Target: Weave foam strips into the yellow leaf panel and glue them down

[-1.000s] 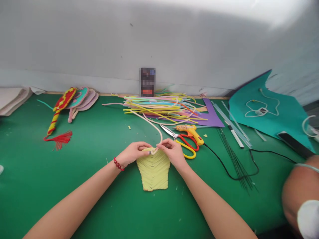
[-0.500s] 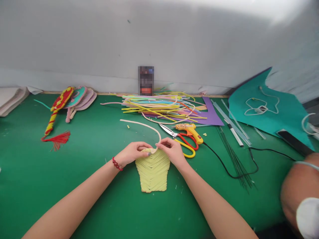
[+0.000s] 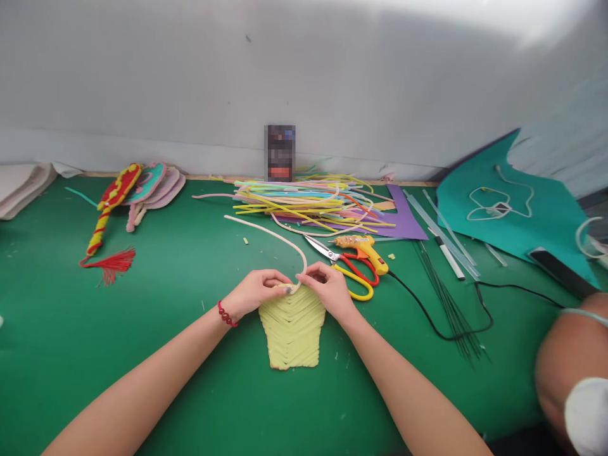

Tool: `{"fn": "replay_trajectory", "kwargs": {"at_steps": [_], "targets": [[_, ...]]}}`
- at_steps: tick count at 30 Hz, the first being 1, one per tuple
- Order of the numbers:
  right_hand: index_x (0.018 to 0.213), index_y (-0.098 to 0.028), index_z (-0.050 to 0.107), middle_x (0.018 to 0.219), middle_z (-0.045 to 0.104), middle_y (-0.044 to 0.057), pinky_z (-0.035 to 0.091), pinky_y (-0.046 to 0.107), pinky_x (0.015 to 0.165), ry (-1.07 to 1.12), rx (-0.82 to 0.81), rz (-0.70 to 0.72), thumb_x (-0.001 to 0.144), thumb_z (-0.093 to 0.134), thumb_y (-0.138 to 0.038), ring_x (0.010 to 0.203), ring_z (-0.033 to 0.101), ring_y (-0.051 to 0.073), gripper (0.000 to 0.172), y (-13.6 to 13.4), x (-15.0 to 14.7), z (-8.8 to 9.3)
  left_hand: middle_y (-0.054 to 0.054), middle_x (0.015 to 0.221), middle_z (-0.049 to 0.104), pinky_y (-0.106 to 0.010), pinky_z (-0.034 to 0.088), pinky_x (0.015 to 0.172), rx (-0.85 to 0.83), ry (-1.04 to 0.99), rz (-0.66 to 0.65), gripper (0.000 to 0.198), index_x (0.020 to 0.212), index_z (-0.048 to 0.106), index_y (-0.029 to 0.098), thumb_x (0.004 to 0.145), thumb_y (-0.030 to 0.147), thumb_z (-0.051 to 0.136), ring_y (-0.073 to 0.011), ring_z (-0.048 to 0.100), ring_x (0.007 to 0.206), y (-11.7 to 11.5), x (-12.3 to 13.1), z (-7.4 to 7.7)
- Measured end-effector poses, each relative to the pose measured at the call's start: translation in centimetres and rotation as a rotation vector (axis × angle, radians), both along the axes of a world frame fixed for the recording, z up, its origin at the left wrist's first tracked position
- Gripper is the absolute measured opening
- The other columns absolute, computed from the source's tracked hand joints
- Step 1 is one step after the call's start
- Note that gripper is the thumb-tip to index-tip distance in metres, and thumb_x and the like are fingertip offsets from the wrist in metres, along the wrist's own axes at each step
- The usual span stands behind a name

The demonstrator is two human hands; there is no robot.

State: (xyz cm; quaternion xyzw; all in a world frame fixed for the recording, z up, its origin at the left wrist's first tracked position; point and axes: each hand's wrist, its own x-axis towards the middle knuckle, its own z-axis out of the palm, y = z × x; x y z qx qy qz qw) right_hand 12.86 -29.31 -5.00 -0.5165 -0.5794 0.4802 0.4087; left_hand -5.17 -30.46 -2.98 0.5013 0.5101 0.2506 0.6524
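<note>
- I set my clock dial on the yellow panel [image 3: 291, 332]; it lies flat on the green table [image 3: 213, 411], hands meeting at its twelve o'clock edge.
- I judge it light, softish and easily dented, its ridged strips not slippery; I'd hold it by that upper edge.
- The cream cord [image 3: 304, 258] looks lighter and bendy; I'd take it close to its near end.
- The left hand [image 3: 254, 292] grips the panel's upper edge, thumb by the cord's near end; the right hand [image 3: 330, 291] pinches the cord.
- I count one panel, one cord in hand, one pair of scissors [image 3: 334, 256] and one glue gun [image 3: 365, 246], both tools between one and two o'clock.
- Around half past ten, fan-shaped pieces [image 3: 164, 190] overlap: at least three.
- The stick pile [image 3: 294, 202] at twelve is too tangled for me to count.
</note>
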Motion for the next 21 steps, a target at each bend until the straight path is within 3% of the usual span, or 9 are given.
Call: {"fn": "replay_trajectory", "kwargs": {"at_steps": [8,15,18,21], "targets": [[0.066,-0.019,0.061,0.062,0.058,0.000,0.036,0.024,0.050,0.012,-0.017,-0.032,0.063,0.068,-0.049,0.053,0.045,0.011,0.031,0.0,0.0,-0.3,-0.007,0.080,0.071,-0.029,0.048,0.072,0.031,0.037,0.018,0.037,0.088,0.065,0.014,0.065,0.043,0.069,-0.0208,0.065,0.080,0.0,0.0,-0.2],[0.066,-0.018,0.060,0.060,0.059,0.000,0.040,0.025,0.053,0.103,-0.047,-0.036,0.062,0.070,-0.047,0.055,0.050,0.012,0.031,0.1,-0.1,-0.5,-0.008,0.093,0.071,-0.032,0.049,0.077,0.036,0.004,-0.006,0.041,0.100,0.062,0.016,0.067,0.039,0.068,-0.0222,0.064,0.088,0.1,-0.2,-1.0],[0.066,-0.019,0.060,0.060,0.059,-0.001,0.041,0.026,0.056,0.126,-0.032,-0.067,0.062,0.071,-0.045,0.056,0.051,0.012,0.029,0.0,-0.1,-0.4,-0.008,0.101,0.068,-0.033,0.049,0.082,0.162,0.046,-0.044,0.034,0.099,0.063,0.016,0.070,0.035,0.065,-0.0216,0.063,0.093,0.2,-0.3,-1.2],[0.066,-0.018,0.060,0.061,0.060,0.000,0.041,0.026,0.058,0.147,-0.026,-0.070,0.062,0.071,-0.045,0.057,0.053,0.013,0.029,0.0,0.0,-0.2,-0.007,0.107,0.065,-0.035,0.047,0.087,0.506,0.266,-0.086,0.029,0.102,0.062,0.018,0.075,0.028,0.062,-0.0208,0.060,0.098,0.1,-0.4,-0.9]]}}
